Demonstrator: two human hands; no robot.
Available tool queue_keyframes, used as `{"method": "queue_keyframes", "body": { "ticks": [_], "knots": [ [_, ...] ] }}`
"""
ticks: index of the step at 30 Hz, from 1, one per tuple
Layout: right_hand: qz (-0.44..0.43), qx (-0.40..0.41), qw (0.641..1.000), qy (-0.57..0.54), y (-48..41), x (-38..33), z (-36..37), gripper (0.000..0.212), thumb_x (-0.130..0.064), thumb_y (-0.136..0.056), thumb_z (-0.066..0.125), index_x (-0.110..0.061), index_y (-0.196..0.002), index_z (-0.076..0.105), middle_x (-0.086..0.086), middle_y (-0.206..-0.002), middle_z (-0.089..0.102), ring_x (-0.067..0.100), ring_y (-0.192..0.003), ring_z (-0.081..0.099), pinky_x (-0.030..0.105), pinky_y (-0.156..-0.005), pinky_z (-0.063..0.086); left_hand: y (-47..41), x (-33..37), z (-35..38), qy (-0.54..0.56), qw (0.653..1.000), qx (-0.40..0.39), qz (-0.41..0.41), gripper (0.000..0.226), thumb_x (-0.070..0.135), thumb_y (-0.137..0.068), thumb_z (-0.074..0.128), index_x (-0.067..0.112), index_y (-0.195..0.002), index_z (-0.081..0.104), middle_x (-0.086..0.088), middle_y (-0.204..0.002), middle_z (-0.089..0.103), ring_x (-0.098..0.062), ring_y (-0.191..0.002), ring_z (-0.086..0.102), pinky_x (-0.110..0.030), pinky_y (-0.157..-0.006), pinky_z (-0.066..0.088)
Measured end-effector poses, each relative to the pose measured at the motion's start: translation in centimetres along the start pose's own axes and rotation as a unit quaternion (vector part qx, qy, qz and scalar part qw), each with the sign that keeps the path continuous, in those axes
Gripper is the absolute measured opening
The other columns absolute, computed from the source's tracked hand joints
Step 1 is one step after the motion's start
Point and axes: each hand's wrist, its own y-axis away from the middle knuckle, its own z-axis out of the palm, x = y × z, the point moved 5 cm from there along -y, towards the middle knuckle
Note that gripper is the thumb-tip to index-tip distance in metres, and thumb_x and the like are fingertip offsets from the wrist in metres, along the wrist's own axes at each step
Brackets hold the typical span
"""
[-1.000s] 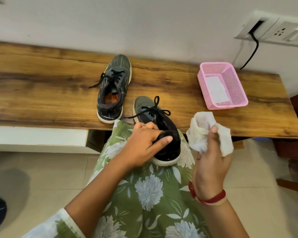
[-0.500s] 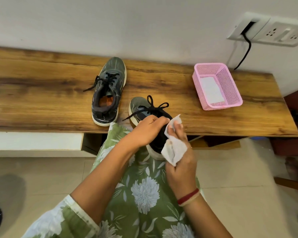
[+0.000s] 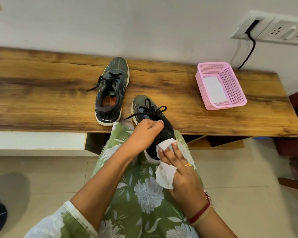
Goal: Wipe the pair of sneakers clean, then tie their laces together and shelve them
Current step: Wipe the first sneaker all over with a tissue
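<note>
fingers (image 3: 150,124) of the left hand (image 3: 143,133) are clamping the sneaker (image 3: 141,104) steady while the right hand (image 3: 182,174), fingers straight, is pressing a wipe (image 3: 165,177) on it.

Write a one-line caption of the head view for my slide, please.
Left hand grips a sneaker on the lap while right hand presses a white wipe against its heel.
</note>
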Motion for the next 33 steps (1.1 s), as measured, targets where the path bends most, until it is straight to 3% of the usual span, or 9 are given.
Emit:
{"method": "queue_keyframes", "body": {
  "ticks": [6, 11, 13, 15, 17, 20, 25, 30, 33],
  "knots": [
    [0.018, 0.054, 0.998, -0.023, -2.6, -0.8, -1.0, 0.052, -0.021, -0.09, 0.052, 0.002, -0.135, 0.04, 0.011, -0.142, 0.042, 0.027, -0.138, 0.028, 0.027, -0.115, 0.021, -0.2, 1.3, -0.3, 0.093, 0.995, 0.041, -0.002, 0.049, 0.018, -0.1, 0.044, 0.016, -0.052, 0.033, -0.001, -0.048, 0.03, -0.012, -0.042, 0.024, -0.024, -0.044, 0.023],
    [-0.017, -0.005, 0.992, -0.123, -2.0, -1.1, -2.6, 0.042, -0.029, -0.092, 0.048, -0.014, -0.131, 0.051, 0.003, -0.135, 0.052, 0.014, -0.131, 0.041, 0.023, -0.108, 0.033, 0.5, 1.3, -2.1, 0.226, 0.966, 0.121, 0.014, 0.039, 0.015, -0.098, 0.045, 0.012, -0.059, 0.042, -0.003, -0.058, 0.035, -0.017, -0.052, 0.028, -0.028, -0.052, 0.025],
    [0.121, 0.061, 0.938, -0.318, -2.6, 0.0, -4.6, 0.034, -0.03, -0.084, 0.055, -0.034, -0.118, 0.06, -0.011, -0.115, 0.066, 0.001, -0.107, 0.058, 0.018, -0.088, 0.047, 0.8, 0.7, -2.6, 0.285, 0.946, 0.154, 0.024, 0.039, 0.019, -0.091, 0.049, 0.017, -0.053, 0.042, -0.003, -0.057, 0.035, -0.015, -0.055, 0.03, -0.029, -0.056, 0.028],
    [0.2, 0.18, 0.865, -0.423, -3.1, 1.7, -5.7, 0.03, -0.04, -0.085, 0.059, -0.028, -0.112, 0.065, -0.014, -0.105, 0.069, 0.002, -0.1, 0.062, 0.016, -0.082, 0.049, 1.1, 0.2, -2.5, 0.339, 0.927, 0.158, 0.035, 0.042, 0.021, -0.088, 0.05, 0.023, -0.047, 0.044, -0.002, -0.054, 0.038, -0.014, -0.054, 0.034, -0.029, -0.058, 0.031],
    [0.174, 0.18, 0.898, -0.362, -4.9, 1.5, -6.2, 0.034, -0.03, -0.088, 0.054, -0.015, -0.117, 0.06, -0.005, -0.117, 0.064, 0.007, -0.11, 0.059, 0.019, -0.09, 0.047, 1.3, -0.1, -2.2, 0.361, 0.919, 0.152, 0.047, 0.043, 0.022, -0.086, 0.049, 0.025, -0.044, 0.039, 0.002, -0.049, 0.033, -0.016, -0.052, 0.024, -0.032, -0.057, 0.023],
    [0.017, 0.031, 0.987, -0.157, -6.8, -1.0, -3.6, 0.051, -0.021, -0.086, 0.045, -0.007, -0.135, 0.043, 0.005, -0.135, 0.05, 0.016, -0.127, 0.045, 0.027, -0.105, 0.036, 1.4, 0.1, -2.2, 0.37, 0.911, 0.173, 0.046, 0.044, 0.021, -0.088, 0.049, 0.024, -0.046, 0.038, 0.004, -0.047, 0.03, -0.016, -0.053, 0.019, -0.033, -0.056, 0.018],
    [-0.076, -0.028, 0.996, -0.043, -4.9, -1.1, -1.3, 0.053, -0.02, -0.09, 0.048, -0.003, -0.139, 0.037, 0.008, -0.146, 0.036, 0.023, -0.139, 0.028, 0.027, -0.116, 0.02, 1.3, -0.2, -3.8, 0.428, 0.87, 0.241, 0.046, 0.052, 0.011, -0.096, 0.043, 0.023, -0.046, 0.037, 0.005, -0.046, 0.031, -0.01, -0.048, 0.028, -0.024, -0.05, 0.029],
    [0.007, 0.007, 0.997, -0.082, -6.2, -1.3, -1.3, 0.05, -0.028, -0.1, 0.032, -0.002, -0.141, 0.034, 0.007, -0.149, 0.032, 0.021, -0.141, 0.024, 0.028, -0.116, 0.02, 1.1, -0.2, -2.8, 0.36, 0.898, 0.247, 0.049, 0.041, 0.023, -0.088, 0.049, 0.024, -0.047, 0.039, 0.001, -0.05, 0.03, -0.016, -0.053, 0.024, -0.03, -0.054, 0.023],
    [-0.02, -0.008, 0.995, -0.098, -6.0, -1.4, -1.5, 0.049, -0.029, -0.1, 0.031, 0.001, -0.138, 0.038, 0.009, -0.146, 0.036, 0.021, -0.14, 0.027, 0.028, -0.116, 0.02, 1.4, -0.3, -2.9, 0.373, 0.894, 0.24, 0.058, 0.052, 0.015, -0.095, 0.043, 0.025, -0.045, 0.036, 0.004, -0.046, 0.029, -0.013, -0.049, 0.024, -0.03, -0.052, 0.022]
  ]
}}
